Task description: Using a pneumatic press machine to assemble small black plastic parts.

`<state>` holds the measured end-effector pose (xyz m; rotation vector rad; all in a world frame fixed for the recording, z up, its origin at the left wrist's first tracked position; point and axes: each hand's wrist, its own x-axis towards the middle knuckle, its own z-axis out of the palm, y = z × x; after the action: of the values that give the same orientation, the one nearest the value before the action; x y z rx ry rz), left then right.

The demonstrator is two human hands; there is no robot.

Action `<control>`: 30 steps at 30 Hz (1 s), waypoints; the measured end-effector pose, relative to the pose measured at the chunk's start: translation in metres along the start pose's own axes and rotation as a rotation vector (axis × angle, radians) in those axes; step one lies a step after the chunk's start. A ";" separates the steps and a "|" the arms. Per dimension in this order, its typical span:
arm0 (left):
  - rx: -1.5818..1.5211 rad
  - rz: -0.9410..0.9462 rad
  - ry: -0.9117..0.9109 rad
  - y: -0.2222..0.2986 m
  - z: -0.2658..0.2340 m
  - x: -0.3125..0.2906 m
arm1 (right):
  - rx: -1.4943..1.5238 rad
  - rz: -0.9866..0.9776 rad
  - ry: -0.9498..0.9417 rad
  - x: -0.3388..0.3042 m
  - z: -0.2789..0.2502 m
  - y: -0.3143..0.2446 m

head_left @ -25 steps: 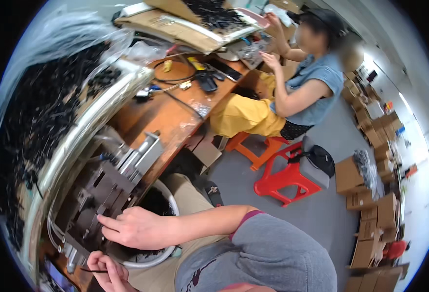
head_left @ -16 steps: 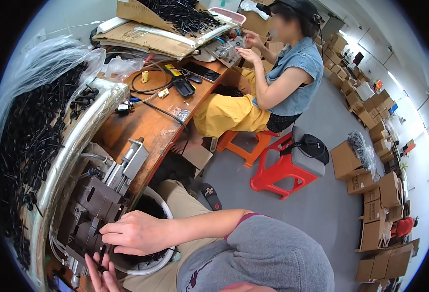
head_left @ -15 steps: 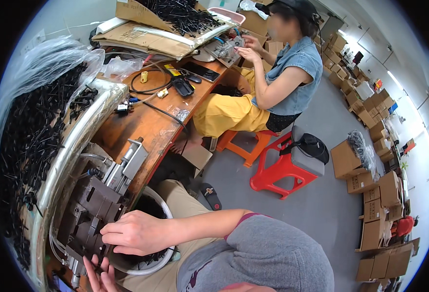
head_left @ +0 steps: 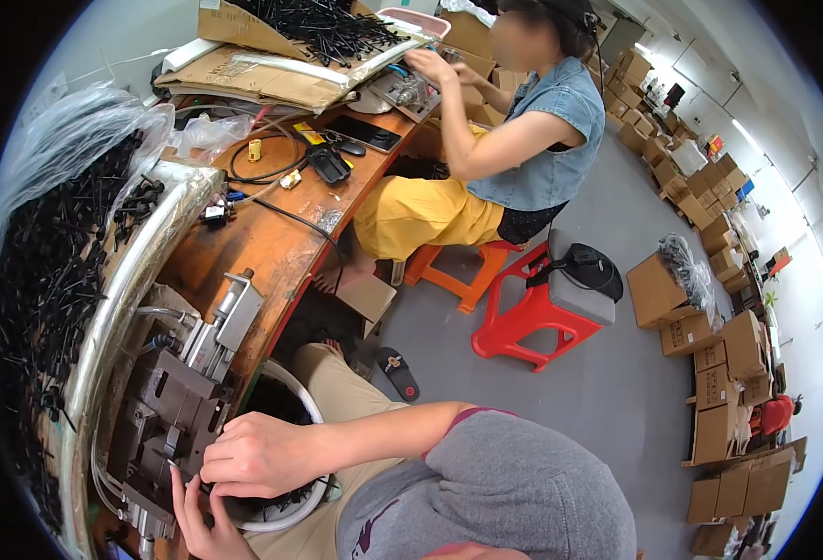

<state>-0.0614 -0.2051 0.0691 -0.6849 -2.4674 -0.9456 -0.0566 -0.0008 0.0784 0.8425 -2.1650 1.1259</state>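
Note:
My right hand [head_left: 260, 455] reaches across a metal fixture [head_left: 164, 401] with its fingers curled together at the fixture's near edge. Whatever those fingertips hold, if anything, is hidden. Just below it, my left hand [head_left: 202, 523] has its fingers stretched and apart, their tips close to the fixture and to the right hand's fingers. Dark metal blocks and slots make up the fixture, with a silver air cylinder [head_left: 228, 320] at its upper end and hoses along its side. Under my right hand, a white bucket [head_left: 311, 397] holds thin black pieces.
A large heap of thin black pieces [head_left: 48, 308] lies beyond a plastic-wrapped edge [head_left: 118, 317]. Cables, a phone [head_left: 363, 133] and small parts lie on the wooden table [head_left: 206, 257]. A co-worker [head_left: 523, 131] sits farther along it. A red stool [head_left: 533, 317] and cardboard boxes [head_left: 729, 439] stand right.
My view has shifted slightly. My left hand has moved up closer to the fixture and my right hand. The co-worker's near hand has risen from the device there.

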 end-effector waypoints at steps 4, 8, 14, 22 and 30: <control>0.092 -0.053 -0.055 0.005 0.010 0.004 | 0.023 -0.009 0.024 -0.002 0.002 -0.001; 0.262 -0.024 -0.100 0.011 0.011 0.013 | 0.023 -0.015 -0.008 -0.001 0.001 0.001; 0.299 -0.021 -0.136 0.012 0.012 0.029 | 0.044 -0.017 -0.030 -0.004 0.006 0.006; 0.279 -0.037 -0.117 0.009 0.013 0.030 | 0.060 -0.008 -0.033 -0.005 0.008 0.012; 0.269 -0.058 -0.114 0.014 0.011 0.033 | 0.057 0.001 -0.070 -0.006 0.012 0.015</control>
<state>-0.0813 -0.1784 0.0858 -0.5921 -2.6607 -0.5913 -0.0662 -0.0028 0.0606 0.9188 -2.1995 1.1803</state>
